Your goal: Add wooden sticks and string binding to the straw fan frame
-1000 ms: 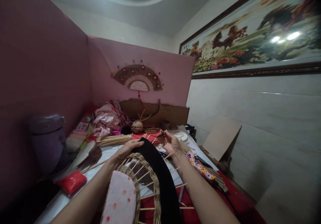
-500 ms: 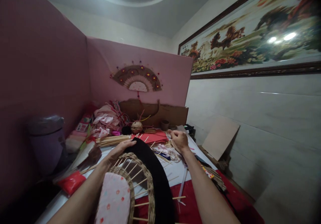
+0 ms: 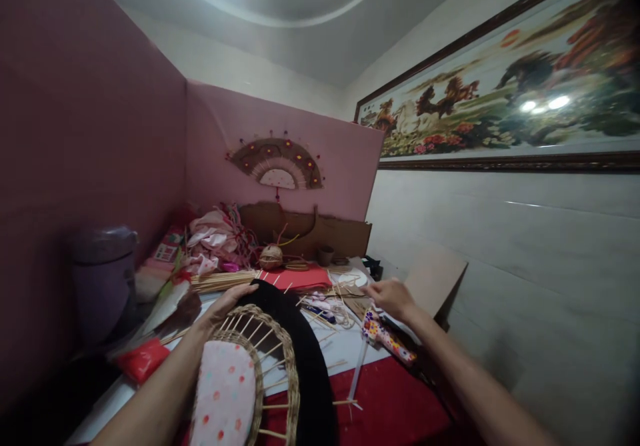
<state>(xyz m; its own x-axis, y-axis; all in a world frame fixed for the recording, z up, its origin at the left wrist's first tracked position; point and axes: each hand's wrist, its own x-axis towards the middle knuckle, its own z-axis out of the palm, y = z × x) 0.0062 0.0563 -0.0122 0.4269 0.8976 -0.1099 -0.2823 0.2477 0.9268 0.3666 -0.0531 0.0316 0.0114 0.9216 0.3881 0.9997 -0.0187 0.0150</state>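
Note:
A half-made fan lies in front of me: a pink dotted cloth centre (image 3: 224, 393), a woven straw ring (image 3: 280, 359), thin wooden spokes and a black outer band (image 3: 305, 346). My left hand (image 3: 223, 303) rests flat on the fan's far edge, fingers stretched over the black band. Off to the right, my right hand (image 3: 393, 297) hovers over the table's right side, just above a colourful patterned tool (image 3: 387, 339). Its fingers are curled; whether they hold anything is hidden.
A bundle of thin sticks (image 3: 223, 279), a ball of twine (image 3: 271, 257), pink cloth (image 3: 215, 236) and red paper (image 3: 300, 277) crowd the table's back. A finished fan (image 3: 277, 163) hangs on the pink partition. A lidded bin (image 3: 103, 273) stands left, a cardboard sheet (image 3: 435, 279) right.
My right hand has left the fan's spokes and swung right across the table to above the patterned tool. The left hand stays on the fan. The view has tilted slightly.

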